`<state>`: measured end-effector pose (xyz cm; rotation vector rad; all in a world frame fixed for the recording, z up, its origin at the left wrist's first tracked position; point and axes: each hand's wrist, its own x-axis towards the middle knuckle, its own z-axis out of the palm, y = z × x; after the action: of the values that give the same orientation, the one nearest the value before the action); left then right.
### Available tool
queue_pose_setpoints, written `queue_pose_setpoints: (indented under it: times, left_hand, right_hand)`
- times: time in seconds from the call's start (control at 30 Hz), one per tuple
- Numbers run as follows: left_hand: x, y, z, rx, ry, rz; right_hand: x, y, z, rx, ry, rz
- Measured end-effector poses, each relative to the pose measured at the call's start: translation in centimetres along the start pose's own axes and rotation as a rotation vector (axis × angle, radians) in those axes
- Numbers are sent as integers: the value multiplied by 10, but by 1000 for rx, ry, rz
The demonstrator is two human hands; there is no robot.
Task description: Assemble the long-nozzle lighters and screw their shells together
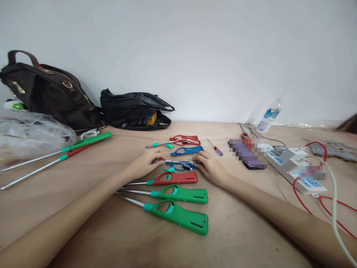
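Note:
An opened blue gas lighter with exposed white wires lies between my two hands. My left hand is closed around its metal tube end, fingertips pinched together. At the handle end, my right hand has its fingers curled onto the lighter; their exact grip is partly hidden. A loose blue shell half lies just behind it, and a teal trigger sits at its near side. Farther back rests an opened red lighter with its wires showing. In front lie a closed red lighter and two green lighters.
A purple-handled screwdriver and a phone lie to the right, before a white power strip with red cables. At the back stand a water bottle, a black plastic bag and a dark backpack. More lighters lie left.

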<state>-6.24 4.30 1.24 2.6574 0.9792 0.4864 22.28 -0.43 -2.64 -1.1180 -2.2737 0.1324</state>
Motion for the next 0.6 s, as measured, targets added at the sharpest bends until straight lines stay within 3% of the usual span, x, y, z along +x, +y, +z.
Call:
queue_pose_setpoints:
  times: [0.6]
  left_hand:
    - [0,0,6,30,5,12]
  right_hand:
    - [1,-7,-1,7,21,38]
